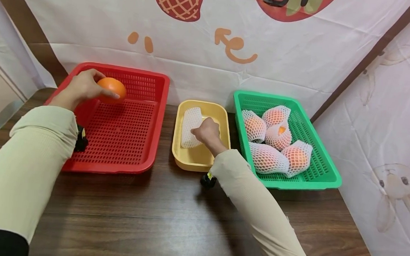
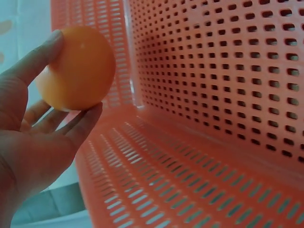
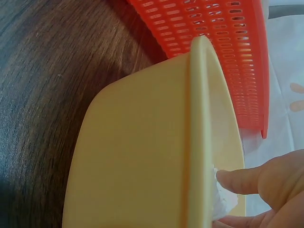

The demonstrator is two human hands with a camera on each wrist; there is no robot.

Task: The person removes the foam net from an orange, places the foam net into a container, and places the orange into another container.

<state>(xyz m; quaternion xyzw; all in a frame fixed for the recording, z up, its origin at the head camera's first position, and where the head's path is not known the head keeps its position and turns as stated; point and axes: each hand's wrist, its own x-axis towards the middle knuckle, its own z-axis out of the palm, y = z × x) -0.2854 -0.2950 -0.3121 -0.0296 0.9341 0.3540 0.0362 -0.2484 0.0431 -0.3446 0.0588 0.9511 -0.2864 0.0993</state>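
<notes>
Right hand (image 1: pixel 207 133): your fingers pinch white foam net (image 1: pixel 190 127), lying lengthwise front-to-back in smooth yellow tub (image 1: pixel 223 117).
Left hand (image 1: pixel 82 87): your fingertips grip glossy round orange (image 1: pixel 112 90) over perforated red basket (image 1: pixel 126 139).

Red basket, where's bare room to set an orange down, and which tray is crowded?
The red basket floor is bare right of and below the left hand holding the orange. The green basket is crowded with netted fruit; only its right strip is free.
</notes>
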